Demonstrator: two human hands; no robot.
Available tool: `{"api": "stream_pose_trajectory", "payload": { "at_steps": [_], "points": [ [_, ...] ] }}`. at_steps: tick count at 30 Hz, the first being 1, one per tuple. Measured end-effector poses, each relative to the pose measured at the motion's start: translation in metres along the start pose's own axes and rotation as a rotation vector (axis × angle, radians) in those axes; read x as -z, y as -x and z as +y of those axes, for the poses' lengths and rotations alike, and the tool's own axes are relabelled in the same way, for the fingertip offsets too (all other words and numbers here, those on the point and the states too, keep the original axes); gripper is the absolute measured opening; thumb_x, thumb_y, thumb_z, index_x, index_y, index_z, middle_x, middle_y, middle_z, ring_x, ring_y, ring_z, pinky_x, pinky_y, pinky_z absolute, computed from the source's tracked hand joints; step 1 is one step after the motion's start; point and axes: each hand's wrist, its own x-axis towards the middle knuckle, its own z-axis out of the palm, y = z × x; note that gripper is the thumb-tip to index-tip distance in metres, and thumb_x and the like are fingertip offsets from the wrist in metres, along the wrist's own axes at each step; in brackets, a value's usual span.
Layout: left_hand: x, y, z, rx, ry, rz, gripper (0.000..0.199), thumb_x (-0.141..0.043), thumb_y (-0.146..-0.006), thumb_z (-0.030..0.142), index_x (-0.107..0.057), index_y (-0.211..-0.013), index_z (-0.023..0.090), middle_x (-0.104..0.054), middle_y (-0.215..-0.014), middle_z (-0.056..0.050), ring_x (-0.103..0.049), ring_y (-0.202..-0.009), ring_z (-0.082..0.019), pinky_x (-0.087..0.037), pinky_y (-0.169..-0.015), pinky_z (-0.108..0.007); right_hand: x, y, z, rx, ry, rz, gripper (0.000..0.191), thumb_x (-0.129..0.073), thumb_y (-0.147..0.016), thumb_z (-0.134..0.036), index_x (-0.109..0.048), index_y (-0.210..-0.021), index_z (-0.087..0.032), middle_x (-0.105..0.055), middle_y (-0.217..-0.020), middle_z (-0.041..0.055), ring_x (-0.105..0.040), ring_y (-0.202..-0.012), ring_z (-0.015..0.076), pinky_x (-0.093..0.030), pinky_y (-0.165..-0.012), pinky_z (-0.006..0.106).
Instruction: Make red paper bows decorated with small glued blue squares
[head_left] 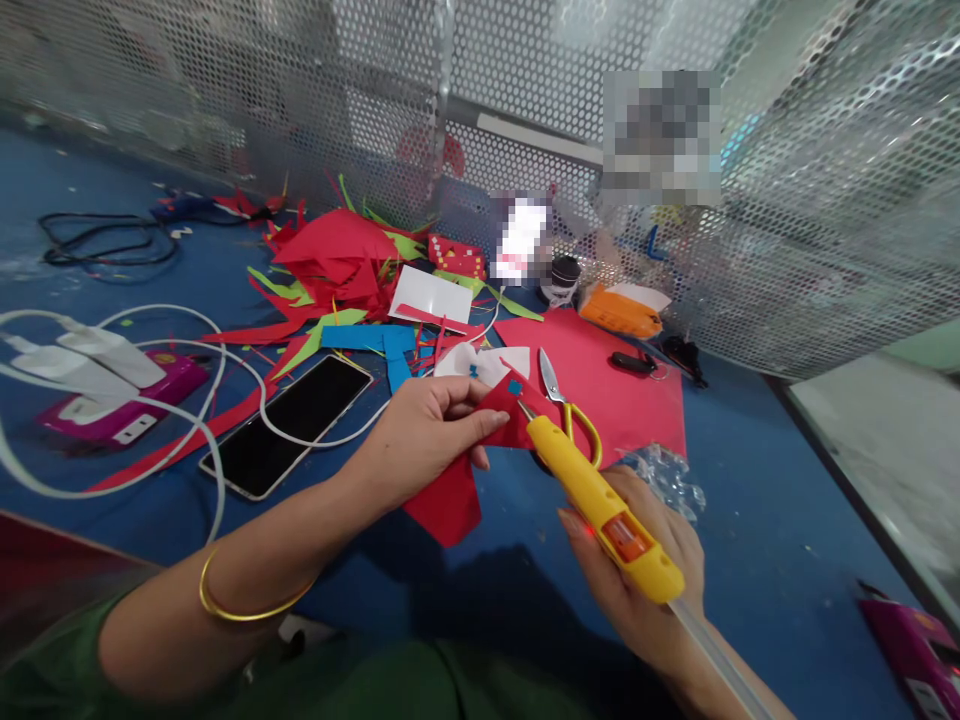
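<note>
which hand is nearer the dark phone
Your left. The left hand is just right of the dark phone; the right hand, around the yellow glue gun, is farther right.

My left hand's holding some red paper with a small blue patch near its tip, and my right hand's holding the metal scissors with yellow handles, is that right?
Not quite: the head view shows your right hand holding a yellow glue gun, while the scissors lie beyond it. Your left hand does hold red paper with a small blue patch near its tip.
</note>
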Motion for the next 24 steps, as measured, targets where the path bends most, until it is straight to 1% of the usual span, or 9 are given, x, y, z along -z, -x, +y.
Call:
{"api": "stream_pose_trajectory", "payload": {
  "at_steps": [6,11,19,24],
  "points": [
    [-0.0006,0.0004,-0.0001,0.005,-0.015,0.002,0.013,-0.066,-0.087,0.029,-0.069,-0.087,0.016,-0.067,-0.053,0.003,-0.055,-0.044,-0.006,-0.034,-0.042,-0.014,-0.0003,-0.0005,-0.0012,-0.007,-0.006,-0.003,0.011,-0.057,-0.095,-0.030,-0.053,-0.093,-0.020,-0.063,-0.073,0.0004,-0.061,-0.058,0.0113,-0.048,-0.054,0.021],
    [-0.0018,0.0001,0.0022,-0.022,-0.015,0.006,0.012,-0.066,-0.086,0.028,-0.069,-0.084,0.016,-0.066,-0.055,0.004,-0.056,-0.045,-0.007,-0.035,-0.042,-0.015,0.0000,-0.0007,-0.0011,-0.017,-0.005,-0.002,0.012,-0.056,-0.095,-0.031,-0.052,-0.092,-0.021,-0.061,-0.071,-0.0006,-0.060,-0.056,0.0116,-0.047,-0.052,0.022],
    [-0.0030,0.0013,0.0050,0.003,-0.034,0.031,0.013,-0.067,-0.084,0.030,-0.070,-0.084,0.017,-0.066,-0.058,0.002,-0.057,-0.047,-0.009,-0.037,-0.043,-0.018,0.0015,0.0000,-0.0007,-0.022,-0.006,-0.015,0.011,-0.058,-0.094,-0.030,-0.052,-0.091,-0.021,-0.062,-0.071,-0.0010,-0.060,-0.055,0.0119,-0.046,-0.052,0.022],
    [-0.0031,0.0009,0.0043,0.005,-0.029,0.026,0.012,-0.067,-0.085,0.028,-0.069,-0.084,0.017,-0.066,-0.058,0.003,-0.056,-0.046,-0.008,-0.037,-0.043,-0.017,0.0015,-0.0017,-0.0011,-0.027,-0.005,-0.016,0.011,-0.057,-0.094,-0.031,-0.052,-0.091,-0.021,-0.061,-0.070,-0.0017,-0.060,-0.054,0.0111,-0.046,-0.051,0.021]
  ]
}}
